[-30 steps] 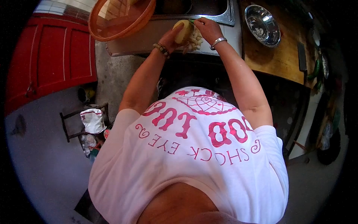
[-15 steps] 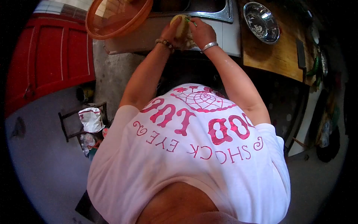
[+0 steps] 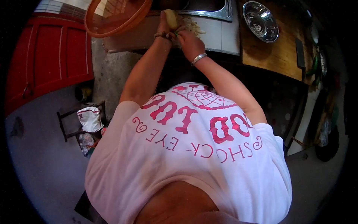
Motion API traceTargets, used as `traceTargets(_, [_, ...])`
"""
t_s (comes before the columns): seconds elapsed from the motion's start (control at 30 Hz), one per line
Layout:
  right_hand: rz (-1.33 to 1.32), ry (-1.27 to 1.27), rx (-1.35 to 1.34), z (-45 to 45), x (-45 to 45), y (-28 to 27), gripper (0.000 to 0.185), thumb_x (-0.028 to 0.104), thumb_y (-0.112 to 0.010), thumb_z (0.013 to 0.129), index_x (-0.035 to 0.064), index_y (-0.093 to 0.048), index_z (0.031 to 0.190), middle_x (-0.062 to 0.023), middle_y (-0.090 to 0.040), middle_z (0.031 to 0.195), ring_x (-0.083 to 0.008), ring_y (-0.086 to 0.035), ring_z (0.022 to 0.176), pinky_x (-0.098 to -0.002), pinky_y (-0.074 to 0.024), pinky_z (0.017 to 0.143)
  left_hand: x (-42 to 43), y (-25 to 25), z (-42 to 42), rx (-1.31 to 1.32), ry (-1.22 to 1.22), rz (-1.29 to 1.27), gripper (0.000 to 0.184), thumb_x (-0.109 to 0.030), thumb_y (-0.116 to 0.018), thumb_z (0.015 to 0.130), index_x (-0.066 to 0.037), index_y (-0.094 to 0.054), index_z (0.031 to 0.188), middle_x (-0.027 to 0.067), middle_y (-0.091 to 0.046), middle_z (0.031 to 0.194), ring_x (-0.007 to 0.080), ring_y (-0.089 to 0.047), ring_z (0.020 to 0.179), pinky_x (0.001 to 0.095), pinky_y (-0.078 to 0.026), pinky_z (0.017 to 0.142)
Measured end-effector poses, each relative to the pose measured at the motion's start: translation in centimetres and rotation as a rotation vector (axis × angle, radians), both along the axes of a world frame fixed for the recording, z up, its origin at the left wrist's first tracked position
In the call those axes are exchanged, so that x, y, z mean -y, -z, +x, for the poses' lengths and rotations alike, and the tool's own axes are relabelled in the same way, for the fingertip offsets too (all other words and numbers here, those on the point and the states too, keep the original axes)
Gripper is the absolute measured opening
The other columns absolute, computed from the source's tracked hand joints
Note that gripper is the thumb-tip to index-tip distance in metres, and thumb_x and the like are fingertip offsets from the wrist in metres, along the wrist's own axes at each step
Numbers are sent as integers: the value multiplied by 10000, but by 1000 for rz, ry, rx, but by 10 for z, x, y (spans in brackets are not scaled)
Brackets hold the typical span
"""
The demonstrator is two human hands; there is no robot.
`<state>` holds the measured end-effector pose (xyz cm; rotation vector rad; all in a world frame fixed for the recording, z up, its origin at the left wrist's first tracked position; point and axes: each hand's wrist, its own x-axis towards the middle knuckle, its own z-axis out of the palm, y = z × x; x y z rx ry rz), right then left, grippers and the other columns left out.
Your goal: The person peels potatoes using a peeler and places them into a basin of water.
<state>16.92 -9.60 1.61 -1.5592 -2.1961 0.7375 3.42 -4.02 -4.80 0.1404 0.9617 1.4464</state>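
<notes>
My left hand (image 3: 164, 27), with a beaded bracelet at the wrist, is wrapped round a pale yellow potato-like vegetable (image 3: 171, 19) near the counter's edge. Just right of it and lower, my right hand (image 3: 189, 42) is closed on a small green-handled tool (image 3: 176, 34), mostly hidden by the fingers. A silver bangle circles that wrist. Pale peelings (image 3: 192, 27) lie in a heap on the white tiled counter (image 3: 223, 36) beside the vegetable.
An orange basin (image 3: 112, 34) stands at the upper left. Behind my hands is the metal rim of a sink (image 3: 220, 15). A steel bowl (image 3: 260, 21) and a dark cleaver (image 3: 300, 54) rest on the wooden board (image 3: 270, 59) at the right.
My right hand has moved down and left along the vegetable, with the green-handled tool, towards my left wrist. The vegetable has shifted left and more of the peelings show.
</notes>
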Motion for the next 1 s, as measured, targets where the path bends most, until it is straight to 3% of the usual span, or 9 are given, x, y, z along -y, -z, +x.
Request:
traceTargets(0.1, [60, -1, -104, 0, -4, 18, 254, 282, -509, 868, 113, -588, 1040, -165, -635, 886, -321, -618, 773, -413, -485, 669, -4, -15, -5, 56, -102, 24, 633, -591, -520, 799, -87, -474, 1178, 125, -539, 1075, 289, -562, 930, 429, -512, 762])
traceTargets(0.2, [-34, 198, -405, 10, -39, 39, 253, 284, -525, 864, 80, -582, 1002, -113, -627, 766, -232, -599, 641, -354, -465, 560, 6, -25, -12, 50, -33, 75, 548, -524, -530, 831, -96, -476, 1169, 112, -544, 1057, 280, -562, 936, 408, -507, 747])
traceTargets(0.27, [-614, 407, -864, 21, -57, 47, 242, 291, -530, 863, 59, -580, 910, -32, -541, 651, -128, -492, 541, -269, -390, 472, 9, -26, -16, 53, 53, 114, 527, -508, -535, 835, -104, -477, 1168, 109, -543, 1056, 274, -562, 938, 400, -508, 741])
traceTargets(0.3, [-750, 420, -952, 24, -45, -8, 246, 299, -528, 870, 62, -567, 817, 17, -463, 600, -87, -415, 504, -227, -324, 431, 12, -19, -21, 103, 129, 81, 520, -496, -554, 830, -107, -481, 1166, 103, -545, 1063, 267, -558, 955, 395, -503, 767])
traceTargets(0.33, [-751, 422, -953, 25, -51, -2, 246, 299, -528, 870, 62, -567, 817, 17, -463, 600, -87, -415, 504, -227, -324, 431, 13, -12, -25, 154, 205, 47, 514, -484, -572, 824, -109, -485, 1164, 97, -546, 1071, 260, -553, 971, 390, -499, 792])
traceTargets(0.4, [-285, 232, -618, 29, -69, 8, 255, 298, -540, 861, 53, -607, 848, 15, -478, 599, -92, -423, 505, -233, -348, 447, 18, -12, -25, 126, 237, 46, 585, -514, -592, 795, -95, -471, 1185, 101, -537, 1086, 258, -547, 978, 388, -510, 791])
traceTargets(0.43, [-226, 193, -470, 31, -72, 8, 382, 395, -543, 829, 83, -634, 1030, -154, -645, 942, -305, -609, 861, -398, -474, 740, 22, -12, -25, 101, 269, 46, 657, -544, -613, 766, -81, -457, 1206, 105, -529, 1101, 257, -540, 985, 387, -522, 790])
traceTargets(0.63, [0, 12, -232, 27, -78, -11, 335, 386, -531, 844, 128, -637, 1028, -148, -638, 977, -330, -603, 880, -416, -481, 770, 28, -15, -20, -46, 424, 42, 611, -487, -619, 792, -99, -450, 1232, 80, -526, 1155, 225, -540, 1031, 370, -511, 814])
traceTargets(1.0, [36, -54, -118, 25, -75, -13, 312, 351, -506, 859, 123, -620, 1037, -143, -638, 969, -326, -606, 877, -431, -481, 767, 23, -5, -10, -100, 413, 30, 583, -504, -584, 809, -100, -471, 1214, 96, -543, 1143, 219, -554, 1020, 356, -509, 822])
